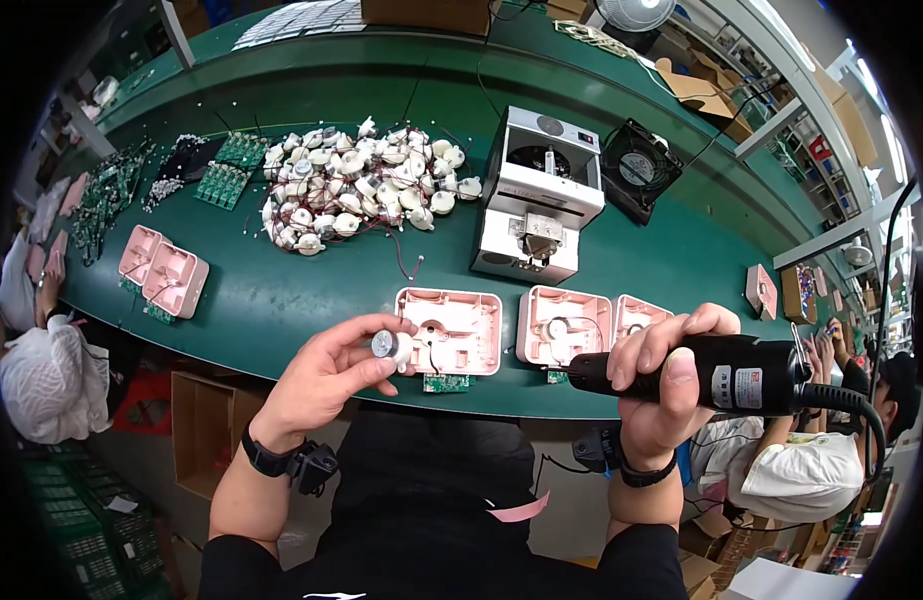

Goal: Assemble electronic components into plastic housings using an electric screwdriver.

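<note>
My left hand (321, 375) pinches a small motor (385, 344) with a silvery round end and a white plastic body, at the left wall of an open pink housing (486, 305). A green circuit board (447, 383) lies at that housing's front side, by the table edge. My right hand (661, 400) is wrapped round a black electric screwdriver (751, 360), held level with its tip pointing left. Behind the tip stands a second pink housing (534, 305) with a round white part inside. The screwdriver and hand partly cover a third pink housing (636, 303).
A heap of white motors (361, 185) with thin wires lies at the back. Beside it stand a white-and-black machine (541, 190) and a black fan (639, 165). Pink housings (176, 280) and green boards (226, 180) lie left. Co-workers sit at both sides. The screwdriver's cable (861, 405) hangs right.
</note>
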`<state>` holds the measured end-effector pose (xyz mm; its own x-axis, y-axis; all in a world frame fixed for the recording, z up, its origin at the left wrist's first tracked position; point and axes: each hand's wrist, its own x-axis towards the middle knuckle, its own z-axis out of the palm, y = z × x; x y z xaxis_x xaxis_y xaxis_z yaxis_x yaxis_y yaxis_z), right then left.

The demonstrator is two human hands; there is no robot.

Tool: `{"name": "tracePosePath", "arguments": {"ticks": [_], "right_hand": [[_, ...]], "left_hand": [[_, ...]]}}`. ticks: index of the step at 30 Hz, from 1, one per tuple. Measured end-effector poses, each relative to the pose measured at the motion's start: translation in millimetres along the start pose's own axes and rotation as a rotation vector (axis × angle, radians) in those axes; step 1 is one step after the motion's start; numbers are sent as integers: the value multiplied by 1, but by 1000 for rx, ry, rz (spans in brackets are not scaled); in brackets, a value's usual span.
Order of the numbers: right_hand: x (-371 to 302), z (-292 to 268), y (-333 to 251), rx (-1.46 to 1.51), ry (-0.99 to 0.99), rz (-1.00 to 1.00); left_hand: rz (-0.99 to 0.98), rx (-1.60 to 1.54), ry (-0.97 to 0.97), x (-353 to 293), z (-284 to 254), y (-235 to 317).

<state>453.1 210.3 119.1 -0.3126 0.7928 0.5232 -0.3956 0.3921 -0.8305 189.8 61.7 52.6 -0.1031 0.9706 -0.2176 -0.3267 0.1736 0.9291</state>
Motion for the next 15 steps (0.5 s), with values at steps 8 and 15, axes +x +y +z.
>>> {"name": "tracePosePath", "arguments": {"ticks": [8,15], "right_hand": [[-2,0,-3,15,7,16],[-2,-1,-3,22,2,9]], "left_hand": [[-5,-39,-70,-1,2,0],[-28,143,-23,1,1,2]]}}
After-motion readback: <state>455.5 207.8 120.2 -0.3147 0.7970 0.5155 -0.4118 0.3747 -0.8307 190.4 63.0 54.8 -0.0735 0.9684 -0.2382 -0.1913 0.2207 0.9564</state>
